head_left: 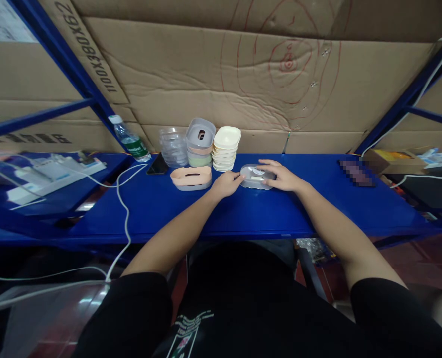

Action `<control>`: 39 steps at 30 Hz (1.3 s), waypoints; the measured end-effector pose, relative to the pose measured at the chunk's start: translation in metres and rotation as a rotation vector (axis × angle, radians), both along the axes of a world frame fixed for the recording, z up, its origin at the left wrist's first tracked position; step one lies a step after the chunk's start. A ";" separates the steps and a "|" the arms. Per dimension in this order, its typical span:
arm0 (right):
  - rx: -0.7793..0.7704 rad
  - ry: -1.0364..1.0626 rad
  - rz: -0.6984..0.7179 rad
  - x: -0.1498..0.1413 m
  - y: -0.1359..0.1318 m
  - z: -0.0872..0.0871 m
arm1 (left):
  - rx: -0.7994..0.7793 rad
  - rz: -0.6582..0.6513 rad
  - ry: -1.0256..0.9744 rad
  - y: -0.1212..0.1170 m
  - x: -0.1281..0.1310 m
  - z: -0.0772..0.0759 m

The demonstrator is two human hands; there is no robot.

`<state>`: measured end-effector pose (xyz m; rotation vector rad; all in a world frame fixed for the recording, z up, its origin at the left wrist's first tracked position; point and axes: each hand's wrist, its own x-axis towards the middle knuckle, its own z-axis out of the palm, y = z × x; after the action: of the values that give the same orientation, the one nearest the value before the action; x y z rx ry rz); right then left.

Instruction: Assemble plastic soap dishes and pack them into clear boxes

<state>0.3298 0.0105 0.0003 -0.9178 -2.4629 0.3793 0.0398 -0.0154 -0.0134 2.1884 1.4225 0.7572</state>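
Note:
A grey soap dish with a clear cover over it sits on the blue tabletop in front of me. A small pale strip shows at its middle. My left hand grips its left end, with the fingertips at the rim. On the opposite end, my right hand holds the dish with its fingers curved over the edge, the forefinger stretched out along the far side. To the left lies a peach wavy-edged dish on a grey base. Behind stand a stack of cream trays and a stack of grey, peach and green dishes.
Clear plastic covers are piled behind, near a black phone and a tilted water bottle. White cables cross the left side by a power strip. A blurred-out phone-like object lies at right.

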 end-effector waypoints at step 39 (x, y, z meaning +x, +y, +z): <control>0.191 0.018 -1.305 0.124 0.034 0.003 | 0.288 -0.141 0.233 -0.015 0.000 0.033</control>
<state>0.4539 0.0442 0.0037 -2.0807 -1.3678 -0.2991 0.0403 -0.0302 0.0194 2.6416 1.3130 0.7121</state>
